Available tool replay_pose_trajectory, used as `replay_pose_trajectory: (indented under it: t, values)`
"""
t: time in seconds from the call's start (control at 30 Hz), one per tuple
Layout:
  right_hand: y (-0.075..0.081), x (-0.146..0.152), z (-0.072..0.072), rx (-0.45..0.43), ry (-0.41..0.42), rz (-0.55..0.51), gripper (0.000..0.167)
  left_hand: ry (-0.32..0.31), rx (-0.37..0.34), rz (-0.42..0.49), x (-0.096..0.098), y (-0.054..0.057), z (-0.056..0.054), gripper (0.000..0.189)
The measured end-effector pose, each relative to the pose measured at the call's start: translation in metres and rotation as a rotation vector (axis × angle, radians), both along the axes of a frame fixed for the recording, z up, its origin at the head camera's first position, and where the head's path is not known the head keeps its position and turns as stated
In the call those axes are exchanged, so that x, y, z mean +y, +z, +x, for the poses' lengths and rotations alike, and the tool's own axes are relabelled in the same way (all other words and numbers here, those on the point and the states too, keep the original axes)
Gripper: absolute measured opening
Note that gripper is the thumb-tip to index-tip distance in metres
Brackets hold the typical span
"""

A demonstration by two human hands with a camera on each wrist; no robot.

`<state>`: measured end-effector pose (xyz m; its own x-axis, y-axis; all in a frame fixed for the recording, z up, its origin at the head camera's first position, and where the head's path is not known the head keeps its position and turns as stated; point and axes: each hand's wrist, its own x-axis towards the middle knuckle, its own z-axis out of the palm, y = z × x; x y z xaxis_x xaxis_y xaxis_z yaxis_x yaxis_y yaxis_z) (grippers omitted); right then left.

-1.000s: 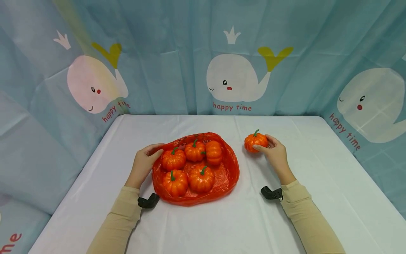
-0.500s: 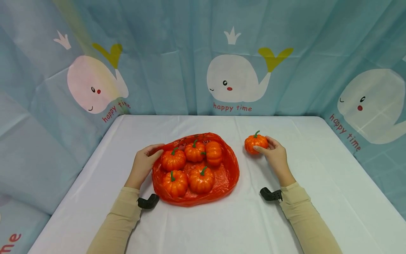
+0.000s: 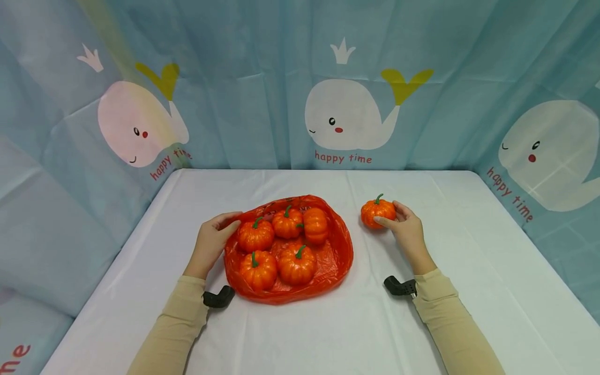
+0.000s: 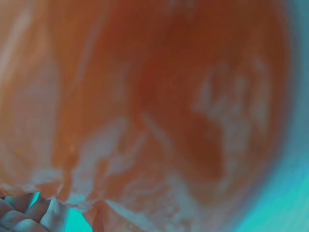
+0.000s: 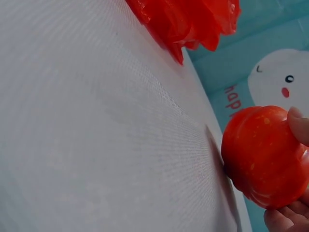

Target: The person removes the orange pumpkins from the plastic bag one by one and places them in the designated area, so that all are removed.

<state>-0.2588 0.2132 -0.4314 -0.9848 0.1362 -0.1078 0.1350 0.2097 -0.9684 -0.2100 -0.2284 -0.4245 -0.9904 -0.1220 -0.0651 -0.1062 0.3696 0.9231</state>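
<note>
My left hand [image 3: 215, 240] pinches the left rim of an open red plastic bag [image 3: 335, 268]. In the left wrist view the bag [image 4: 159, 96] fills most of the picture, blurred, with fingers at the lower left corner. Several small orange pumpkins with green stems lie inside the bag, among them a front one [image 3: 297, 264] and one tipped on its side [image 3: 316, 226]. To the right of the bag, my right hand [image 3: 407, 229] grips another small pumpkin [image 3: 376, 212] between thumb and fingers. That pumpkin [image 5: 263, 154] is at or just above the tabletop; I cannot tell which.
A white cloth covers the table [image 3: 300, 338]. Behind it and at both sides hangs a blue curtain [image 3: 262, 104] printed with whales. A black device [image 3: 400, 286] sits at the right wrist and another [image 3: 219, 297] at the left.
My right hand and its pumpkin have come down very slightly toward the table. The left hand and the bag have stayed where they were.
</note>
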Motion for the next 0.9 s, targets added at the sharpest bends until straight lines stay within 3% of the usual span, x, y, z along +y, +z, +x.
replay_pose_trajectory:
  t: [0.47, 0.9]
  values:
    - [-0.003, 0.004, -0.002, -0.011, 0.019, 0.037, 0.087, -0.001, -0.011, -0.005, 0.0, 0.0, 0.0, 0.048]
    - [-0.005, 0.011, -0.003, -0.082, 0.059, 0.046, 0.083, -0.013, 0.005, -0.016, 0.0, 0.0, -0.001, 0.048]
